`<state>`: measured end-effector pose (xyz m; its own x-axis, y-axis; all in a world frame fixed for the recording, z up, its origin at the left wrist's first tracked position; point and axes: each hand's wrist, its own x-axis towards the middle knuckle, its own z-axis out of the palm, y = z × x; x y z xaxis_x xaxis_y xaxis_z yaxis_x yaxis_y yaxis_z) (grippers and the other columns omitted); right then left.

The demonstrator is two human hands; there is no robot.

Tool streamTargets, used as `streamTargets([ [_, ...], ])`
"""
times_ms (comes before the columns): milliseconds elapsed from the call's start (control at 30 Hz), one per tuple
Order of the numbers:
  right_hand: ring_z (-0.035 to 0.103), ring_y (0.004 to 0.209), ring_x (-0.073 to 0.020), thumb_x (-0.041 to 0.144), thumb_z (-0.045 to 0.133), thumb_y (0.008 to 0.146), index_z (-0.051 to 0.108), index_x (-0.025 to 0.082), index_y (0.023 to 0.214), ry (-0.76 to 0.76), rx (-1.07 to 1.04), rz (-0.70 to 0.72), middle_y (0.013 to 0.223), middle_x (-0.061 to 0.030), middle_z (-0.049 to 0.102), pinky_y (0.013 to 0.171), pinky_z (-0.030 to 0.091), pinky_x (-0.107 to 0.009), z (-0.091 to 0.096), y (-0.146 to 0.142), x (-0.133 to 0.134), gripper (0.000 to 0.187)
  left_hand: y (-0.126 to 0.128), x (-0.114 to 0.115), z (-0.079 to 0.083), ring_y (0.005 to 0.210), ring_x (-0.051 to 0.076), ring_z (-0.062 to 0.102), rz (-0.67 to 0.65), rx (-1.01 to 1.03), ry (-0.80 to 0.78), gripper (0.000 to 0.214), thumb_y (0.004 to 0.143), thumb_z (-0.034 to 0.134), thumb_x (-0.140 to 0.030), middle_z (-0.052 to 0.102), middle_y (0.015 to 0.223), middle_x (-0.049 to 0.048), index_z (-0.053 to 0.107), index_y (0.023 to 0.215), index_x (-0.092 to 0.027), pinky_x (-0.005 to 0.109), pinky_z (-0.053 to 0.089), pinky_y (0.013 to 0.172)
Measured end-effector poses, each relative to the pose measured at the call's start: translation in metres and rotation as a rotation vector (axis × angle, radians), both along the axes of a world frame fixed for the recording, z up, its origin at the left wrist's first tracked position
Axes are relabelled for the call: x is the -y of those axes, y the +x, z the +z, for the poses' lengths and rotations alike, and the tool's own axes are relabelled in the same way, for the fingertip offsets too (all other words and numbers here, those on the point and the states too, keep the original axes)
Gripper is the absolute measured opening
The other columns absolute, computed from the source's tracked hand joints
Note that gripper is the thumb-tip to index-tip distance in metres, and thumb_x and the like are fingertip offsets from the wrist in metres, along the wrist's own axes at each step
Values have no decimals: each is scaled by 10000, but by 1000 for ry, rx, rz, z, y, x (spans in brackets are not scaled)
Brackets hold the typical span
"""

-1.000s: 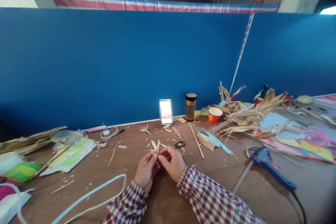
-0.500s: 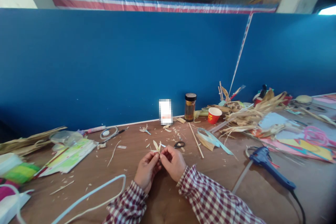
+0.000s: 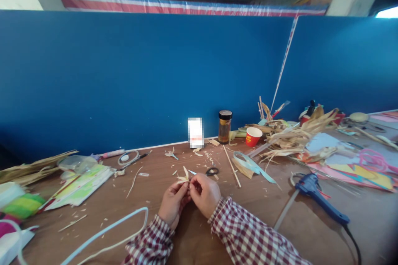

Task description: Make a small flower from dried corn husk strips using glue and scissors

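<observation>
Between my two hands, low over the tabletop, is a small flower of pale corn husk strips [image 3: 184, 176], its petals pointing up and to the left. My left hand [image 3: 174, 203] pinches its base between thumb and fingers. Close against it, my right hand [image 3: 205, 192] is closed at the same spot, its fingertips meeting the base; the exact grip there is hidden. Just beyond my right hand lie scissors [image 3: 212, 171] with black handles. A similar small flower-like piece [image 3: 171, 154] rests farther back on the table.
A blue glue gun [image 3: 320, 198] lies at right. Behind it are a husk pile [image 3: 287, 136], a red paper cup [image 3: 253, 137] and a dark-lidded jar [image 3: 224, 127]. A thin stick [image 3: 232, 165] and light-blue ribbon [image 3: 255, 163] lie nearer. A white cable [image 3: 115, 225] loops at left.
The husk flower has turned in my fingers, so its petals now lean more to the left. My right hand has rolled slightly over; both hands stay in the same place.
</observation>
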<state>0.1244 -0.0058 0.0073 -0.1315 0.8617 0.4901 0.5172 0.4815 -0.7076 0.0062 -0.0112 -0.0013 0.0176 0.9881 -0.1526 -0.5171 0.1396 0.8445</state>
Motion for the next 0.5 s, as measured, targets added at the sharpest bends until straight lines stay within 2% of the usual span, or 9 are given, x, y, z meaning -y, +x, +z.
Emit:
streamTargets([
  [300, 498, 602, -115, 203, 463, 770, 523, 206, 750, -4, 26, -10, 716, 1, 567, 566, 367, -212, -5, 0, -3, 64, 0, 0, 1, 540, 74, 563, -16, -2, -37, 247, 561, 732, -227, 631, 644, 20, 658, 771, -120, 169, 472, 535],
  [500, 505, 592, -112, 166, 459, 759, 543, 200, 804, 15, -12, 27, 725, -4, 568, 560, 380, -210, 0, -1, -1, 101, -3, -2, -4, 547, 66, 557, -2, 1, 29, 189, 592, 710, -216, 624, 643, -11, 643, 753, -145, 167, 464, 539],
])
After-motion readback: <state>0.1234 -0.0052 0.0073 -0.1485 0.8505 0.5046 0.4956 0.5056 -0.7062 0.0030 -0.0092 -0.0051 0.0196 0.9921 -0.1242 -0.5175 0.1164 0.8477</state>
